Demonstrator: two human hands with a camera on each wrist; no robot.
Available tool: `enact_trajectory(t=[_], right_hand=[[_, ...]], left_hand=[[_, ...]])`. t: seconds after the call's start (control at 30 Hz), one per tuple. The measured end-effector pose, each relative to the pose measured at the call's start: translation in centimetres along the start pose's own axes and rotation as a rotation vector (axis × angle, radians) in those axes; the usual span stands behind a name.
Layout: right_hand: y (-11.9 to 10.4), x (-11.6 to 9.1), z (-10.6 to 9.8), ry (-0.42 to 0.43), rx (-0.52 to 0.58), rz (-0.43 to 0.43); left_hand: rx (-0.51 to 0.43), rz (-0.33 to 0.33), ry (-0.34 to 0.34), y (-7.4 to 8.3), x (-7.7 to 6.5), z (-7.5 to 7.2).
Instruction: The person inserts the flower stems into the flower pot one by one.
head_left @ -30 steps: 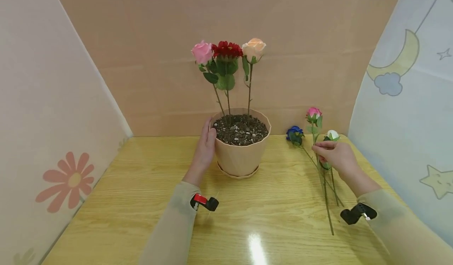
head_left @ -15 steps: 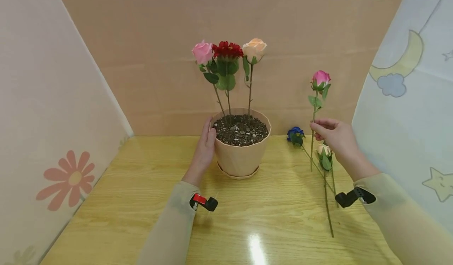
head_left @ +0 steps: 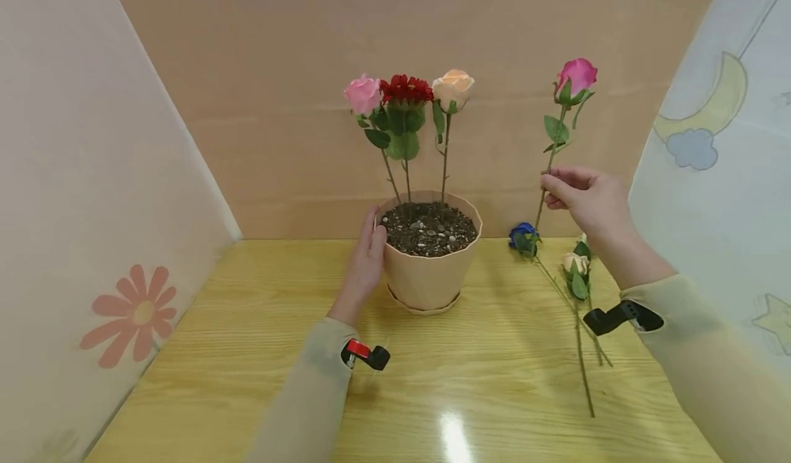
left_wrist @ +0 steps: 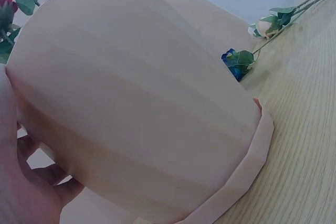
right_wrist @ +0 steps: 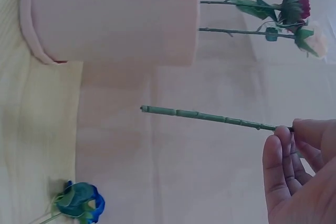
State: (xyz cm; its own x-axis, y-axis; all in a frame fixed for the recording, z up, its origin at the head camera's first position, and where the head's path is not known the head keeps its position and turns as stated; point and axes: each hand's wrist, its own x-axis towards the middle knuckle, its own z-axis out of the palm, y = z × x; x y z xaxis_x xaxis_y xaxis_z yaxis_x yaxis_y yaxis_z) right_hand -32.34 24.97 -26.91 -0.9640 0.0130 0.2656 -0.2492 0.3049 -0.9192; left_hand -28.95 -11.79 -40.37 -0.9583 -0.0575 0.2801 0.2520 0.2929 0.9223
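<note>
Right hand: the right hand [head_left: 587, 198] is up in the air to the right of the pot, grip pinched on the stem of the magenta rose [head_left: 577, 75], thumb and fingertips [right_wrist: 281, 145] clamped round it.
Magenta rose: held upright and a touch tilted, bloom at the top, level with the planted blooms; the bare stem end [right_wrist: 147, 109] hangs free above the surface, touching nothing.
Left hand: the left hand [head_left: 369, 257] is flat against the left wall of the pot, fingers straight and pressing, grip not curled round anything.
Pot: the beige flower pot [head_left: 430, 277] stands on its saucer on the wooden surface [head_left: 247, 325], filled with dark soil and small pebbles.
Planted flowers: a pink rose [head_left: 362, 94], a red flower [head_left: 406, 89] and a peach rose [head_left: 453, 86] stand upright in the soil, close together in a row.
Lying on the surface: a blue rose [head_left: 522, 237] and a cream rose [head_left: 575, 264] rest to the right of the pot, their long stems crossing toward the near edge.
Backdrop: a brown board behind, a flower print on the left panel, and a moon, cloud and star print on the right panel.
</note>
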Motion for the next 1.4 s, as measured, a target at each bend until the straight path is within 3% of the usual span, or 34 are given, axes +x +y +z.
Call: enact_trajectory(t=[0.13, 0.43, 0.73, 0.9, 1.4], right_hand=[[-1.5, 0.5, -0.1, 0.017, 0.126, -0.028], [-4.0, 1.1, 1.6, 0.025, 0.31, -0.086], [-5.8, 1.7, 4.2, 0.026, 0.351, -0.149], [-6.0, 2.2, 6.0, 0.014, 0.335, -0.182], [-3.8, 2.9, 9.5, 0.025, 0.036, -0.248]], left_hand=[[-0.029, -0.009, -0.005, 0.1, 0.1, 0.4], [-0.024, -0.01, 0.009, -0.1, -0.1, -0.3], [-0.006, -0.003, 0.018, 0.0, -0.1, -0.3], [0.0, -0.002, 0.022, 0.1, 0.0, -0.2], [-0.02, 0.01, 0.034, 0.4, -0.2, 0.3]])
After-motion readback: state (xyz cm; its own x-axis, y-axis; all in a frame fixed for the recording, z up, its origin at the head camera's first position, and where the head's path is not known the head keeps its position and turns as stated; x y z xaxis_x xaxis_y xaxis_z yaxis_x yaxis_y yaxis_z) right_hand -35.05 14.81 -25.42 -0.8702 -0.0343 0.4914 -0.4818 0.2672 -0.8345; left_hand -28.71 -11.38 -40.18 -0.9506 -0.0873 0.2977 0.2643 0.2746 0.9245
